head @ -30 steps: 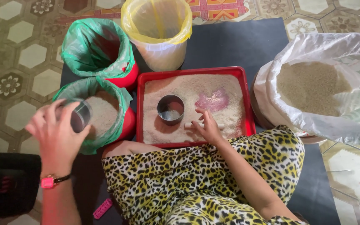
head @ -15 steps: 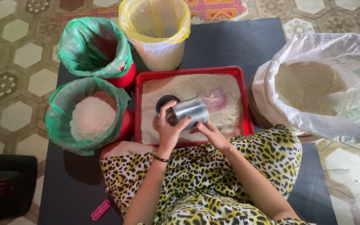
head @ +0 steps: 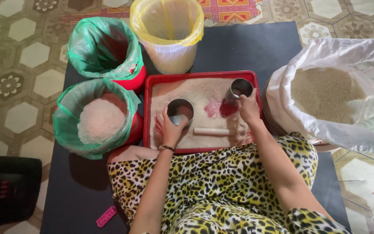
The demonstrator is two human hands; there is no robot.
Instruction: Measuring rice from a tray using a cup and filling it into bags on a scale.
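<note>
Both hands have a grip on a small metal cup each: the left hand [head: 168, 128] is wrapped around the side of the nearer steel cup [head: 180, 111], fingers curled on its wall, and the right hand [head: 248, 106] is clamped on the second steel cup [head: 241, 88] up in the far right corner of the red tray [head: 200, 76]. Both cups sit in the grain spread over the tray, well apart from each other.

Handling-wise, I'd guess these cups are stiff, smooth and a bit slippery, light when empty but noticeably heavier once full. Grabbing round the wall like that looks like the sensible hold, since the rim is thin and there's no handle I can see. The loose grain will spill at the slightest tilt, so keep them level.

A short pale stick [head: 211, 131] lies flat on the grain between the hands.

Packaging around it: a green-lined red bucket [head: 96, 119] of white grain just left of the tray, another green-lined one [head: 105, 48] behind it, a yellow-lined tub [head: 166, 32] at the back, and a big white sack [head: 334, 93] of brownish grain on the right with some green print on its side. Small pink clip [head: 106, 216] on the dark mat [head: 74, 186].
</note>
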